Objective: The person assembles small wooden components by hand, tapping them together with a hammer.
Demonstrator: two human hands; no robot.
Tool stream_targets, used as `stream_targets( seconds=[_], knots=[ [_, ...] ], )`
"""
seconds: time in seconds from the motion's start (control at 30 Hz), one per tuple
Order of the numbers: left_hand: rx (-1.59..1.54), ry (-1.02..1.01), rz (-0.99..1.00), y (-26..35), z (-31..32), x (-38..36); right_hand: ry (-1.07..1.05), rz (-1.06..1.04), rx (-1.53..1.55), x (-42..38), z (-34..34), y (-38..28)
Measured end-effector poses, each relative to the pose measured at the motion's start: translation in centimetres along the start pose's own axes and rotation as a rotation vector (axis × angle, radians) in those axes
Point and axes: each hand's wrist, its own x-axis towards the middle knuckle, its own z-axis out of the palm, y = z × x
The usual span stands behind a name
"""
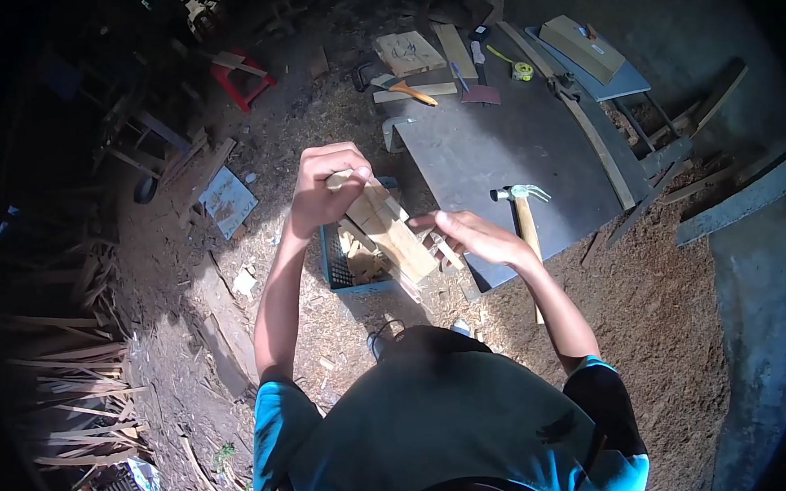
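My left hand [334,188] is closed around the upper end of a light-coloured wooden block assembly [390,234], held slanting in front of my body. It looks like flat pieces of wood laid together, with narrow strips along its sides. At its lower right edge is my right hand [475,239], fingers stretched out and apart, fingertips right by the wood. Below the assembly stands a blue plastic crate [357,289] with wood offcuts [358,255] inside, partly hidden by the held wood. A claw hammer [524,210] lies on the dark table, just beyond my right hand.
On the dark table [514,162] lie a paintbrush [409,89], a yellow tape measure [521,71], a wooden board [410,54] and a long strip [599,152]. A red stool [241,79] stands far left. Sawdust and scrap strips [82,390] cover the floor.
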Motion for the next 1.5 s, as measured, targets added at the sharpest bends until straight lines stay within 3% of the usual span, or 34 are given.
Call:
stream_targets(
  seconds=[0.07,0.1,0.23,0.27,0.33,0.37,0.47,0.5,0.63,0.67,0.73,0.77,0.8,0.83,0.87,0.9,0.93,0.97,1.03,1.07,1.13,1.17,1.2,1.27,1.3,1.37,1.4,1.43,1.5],
  knots=[
    [0.155,0.036,0.052,2.1,-1.0,0.5,-0.121,0.142,-0.306,0.9,2.2,-3.9],
    [0.188,0.092,-0.004,2.0,-1.8,-0.1,-0.014,0.016,-0.325,1.4,2.6,-3.5],
    [-0.237,0.355,-0.572,0.3,-3.6,-5.2,-0.037,-0.270,-0.332,2.6,2.9,-7.8],
    [-0.378,0.374,-0.695,0.0,-3.5,-6.5,-0.084,-0.251,-0.291,2.7,3.6,-8.7],
    [-0.652,0.413,-0.760,-1.5,-3.0,-9.5,-0.161,-0.203,-0.211,3.0,4.6,-9.8],
    [-0.559,0.640,-0.997,0.1,-1.8,-9.6,-0.226,-0.184,-0.343,3.3,4.7,-10.1],
    [-0.719,0.557,-1.249,0.9,-2.1,-11.5,-0.304,-0.241,-0.335,3.5,5.9,-10.1],
    [-0.779,0.535,-1.253,0.9,-2.3,-12.0,-0.362,-0.172,-0.366,3.8,6.1,-10.2],
    [-1.105,0.346,-1.304,-1.5,-2.2,-14.5,-0.429,-0.338,-0.584,4.3,6.9,-12.6],
    [-1.161,0.405,-1.331,-1.1,-1.9,-14.7,-0.403,-0.364,-0.652,4.6,7.2,-12.8],
    [-0.932,0.294,-1.507,-1.4,-1.4,-17.4,-0.306,-0.735,-1.499,4.7,5.1,-16.5],
    [-0.865,0.245,-1.526,-1.8,-1.7,-20.5,-0.205,-0.688,-1.401,4.5,2.4,-19.0],
    [-0.782,0.183,-1.536,-2.5,-2.7,-24.9,-0.029,-0.786,-1.392,4.7,-1.1,-20.2],
    [-0.753,0.207,-1.432,-4.4,-3.3,-30.6,0.117,-0.693,-1.463,4.2,-4.3,-21.7],
    [-0.728,0.596,-1.595,-5.9,-3.5,-34.4,0.287,-0.481,-1.258,3.4,-5.7,-22.8],
    [-0.718,0.515,-1.588,-7.3,-6.1,-38.9,0.427,-0.482,-1.224,2.3,-5.6,-23.8],
    [-0.545,0.935,-1.728,-5.0,-6.3,-37.3,0.517,-0.739,-1.219,2.2,-6.7,-23.3],
    [-0.533,0.910,-1.647,-5.3,-7.0,-41.1,0.568,-0.874,-1.242,2.2,-6.4,-23.7],
    [-0.601,1.078,-1.708,-4.7,-6.7,-47.8,0.618,-1.015,-1.256,3.6,-4.3,-24.4],
    [-0.523,1.334,-1.699,-4.5,-5.6,-49.6,0.634,-1.040,-1.246,4.9,-3.2,-24.7],
    [-0.781,1.406,-1.564,-3.7,-4.4,-53.2,0.647,-1.054,-1.225,8.5,-0.9,-24.5],
    [-0.771,1.511,-1.596,-2.7,-2.9,-50.6,0.642,-1.057,-1.207,10.9,0.5,-23.9],
    [-1.053,1.439,-1.477,-3.5,-1.3,-54.2,0.627,-1.049,-1.186,13.2,2.1,-22.8],
    [-1.098,1.638,-1.290,-4.0,2.4,-53.7,0.563,-0.955,-1.099,18.7,5.6,-17.7],
    [-1.143,1.614,-1.331,-3.4,2.9,-52.4,0.502,-0.860,-1.053,20.6,7.5,-13.4],
    [-1.163,1.537,-1.376,-4.0,3.3,-51.7,0.255,-0.458,-1.049,20.5,11.8,-1.0],
    [-1.126,1.484,-1.406,-4.3,3.5,-52.4,-0.034,0.058,-1.222,17.1,14.1,5.0],
    [-1.076,1.382,-1.416,-3.8,2.4,-50.1,-0.209,0.210,-1.228,13.5,14.6,10.4],
    [-1.053,1.249,-1.408,-4.3,0.4,-46.1,-0.164,0.303,-1.113,6.2,14.2,13.7]
  ],
)
